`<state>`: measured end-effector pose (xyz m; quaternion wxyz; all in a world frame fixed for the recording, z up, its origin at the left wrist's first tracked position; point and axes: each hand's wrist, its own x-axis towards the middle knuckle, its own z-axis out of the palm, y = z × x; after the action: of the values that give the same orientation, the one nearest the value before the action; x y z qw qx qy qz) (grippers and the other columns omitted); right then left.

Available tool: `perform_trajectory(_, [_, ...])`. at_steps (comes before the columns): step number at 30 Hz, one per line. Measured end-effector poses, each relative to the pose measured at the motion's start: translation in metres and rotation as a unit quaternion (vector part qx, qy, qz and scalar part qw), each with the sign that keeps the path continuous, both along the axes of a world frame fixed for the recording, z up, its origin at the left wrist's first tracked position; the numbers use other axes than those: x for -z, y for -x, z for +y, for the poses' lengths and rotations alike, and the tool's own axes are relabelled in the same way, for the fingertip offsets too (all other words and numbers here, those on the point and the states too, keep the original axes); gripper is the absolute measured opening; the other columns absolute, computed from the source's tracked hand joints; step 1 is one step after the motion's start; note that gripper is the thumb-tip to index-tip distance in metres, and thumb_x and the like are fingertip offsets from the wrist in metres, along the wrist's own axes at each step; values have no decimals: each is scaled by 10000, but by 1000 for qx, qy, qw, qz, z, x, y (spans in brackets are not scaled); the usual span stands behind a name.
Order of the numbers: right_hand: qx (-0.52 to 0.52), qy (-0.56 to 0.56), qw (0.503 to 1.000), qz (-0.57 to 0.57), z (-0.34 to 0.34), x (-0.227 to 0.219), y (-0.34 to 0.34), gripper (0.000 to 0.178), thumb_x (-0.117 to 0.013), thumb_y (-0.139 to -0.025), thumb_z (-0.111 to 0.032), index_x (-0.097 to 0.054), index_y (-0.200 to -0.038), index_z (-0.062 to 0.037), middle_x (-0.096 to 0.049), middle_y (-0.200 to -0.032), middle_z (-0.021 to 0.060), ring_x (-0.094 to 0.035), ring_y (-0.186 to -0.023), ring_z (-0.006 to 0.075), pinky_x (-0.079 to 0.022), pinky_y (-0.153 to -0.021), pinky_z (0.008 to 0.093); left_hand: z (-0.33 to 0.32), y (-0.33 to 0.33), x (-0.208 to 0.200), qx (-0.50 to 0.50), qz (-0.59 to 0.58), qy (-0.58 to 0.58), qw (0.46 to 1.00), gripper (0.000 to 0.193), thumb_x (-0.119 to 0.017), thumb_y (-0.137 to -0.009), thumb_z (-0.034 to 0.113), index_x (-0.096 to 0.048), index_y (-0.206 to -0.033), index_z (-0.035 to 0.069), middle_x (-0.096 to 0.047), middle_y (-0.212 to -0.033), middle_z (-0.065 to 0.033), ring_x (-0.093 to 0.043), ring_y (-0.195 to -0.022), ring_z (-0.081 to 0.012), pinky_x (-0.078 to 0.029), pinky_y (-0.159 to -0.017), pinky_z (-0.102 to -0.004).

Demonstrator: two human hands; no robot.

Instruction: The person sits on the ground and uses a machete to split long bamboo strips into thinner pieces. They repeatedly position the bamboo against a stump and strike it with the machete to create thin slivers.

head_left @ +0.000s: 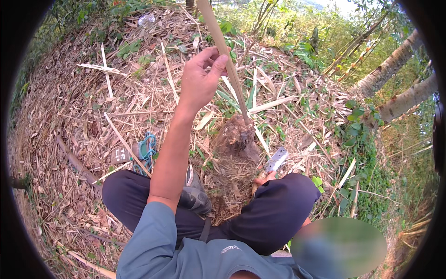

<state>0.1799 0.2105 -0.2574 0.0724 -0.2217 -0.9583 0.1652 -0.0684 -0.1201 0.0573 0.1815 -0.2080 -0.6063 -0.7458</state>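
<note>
My left hand [202,76] reaches up and forward with thumb and fingers closed on a long, pale wooden stick [218,39]. The stick slants down from the top edge, and its lower end meets a rough, dirt-brown stump [234,137] in front of me. Beside my right knee, my right hand [265,178] is closed round the handle of a broad-bladed knife [276,159]. The blade points forward and to the right, apart from the stick. Part of the right hand is hidden by my knee.
Left of my shoe [195,197] lies a brownish sheath-like holder with teal cord [147,151]. Dry leaves and split pale strips [272,104] cover the ground. Leaning tree trunks [388,65] and green plants stand at the right. A blurred oval hides the lower right.
</note>
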Motion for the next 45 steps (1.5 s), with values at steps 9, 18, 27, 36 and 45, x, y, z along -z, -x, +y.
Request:
perform_trajectory(9, [38,56,997,-35,26,9,-6,427,-769,-767,-274,-548,-1032,-25,-621,-784,112,-619,-682,230,-489,-640,382,19,9,25,-43,-13,-3,999,241,-627,-993,152,-676,-1152,-22,-692,-910,-88,-671,-811,-133,-613,-724,-285])
perform_trajectory(18, [160,258,951,50,168,-1,-3,322,-725,-777,-211,-581,-988,-16,-641,-821,135,-621,-699,239,-476,-632,383,25,-5,25,-46,-59,-78,994,302,-571,-1010,74,-474,-1266,-53,-633,-995,-114,-681,-883,-165,-622,-766,-294])
perform_trajectory(27, [-189,315,914,170,43,-279,136,226,-559,-865,-79,-563,-1089,-45,-626,-784,37,-605,-663,119,-513,-634,314,-13,-75,125,-208,-109,-260,937,261,-532,-1032,68,-465,-1283,37,-618,-1078,-61,-652,-951,-159,-640,-823,-355])
perform_trajectory(36, [-228,118,965,-43,-29,-213,149,297,-639,-839,-162,-567,-1100,-41,-607,-725,111,-611,-643,272,-483,-621,443,-8,-118,206,-331,-328,-404,787,108,-521,-1040,93,-451,-1106,44,-575,-1011,-71,-644,-856,-187,-640,-818,-359])
perform_trajectory(45, [-259,64,961,-67,-26,-196,127,366,-668,-836,-186,-532,-1140,-34,-661,-790,263,-654,-775,477,-505,-726,546,14,-146,257,-315,-460,-455,695,151,-535,-1011,109,-488,-1137,40,-598,-999,-110,-648,-922,-234,-603,-882,-399])
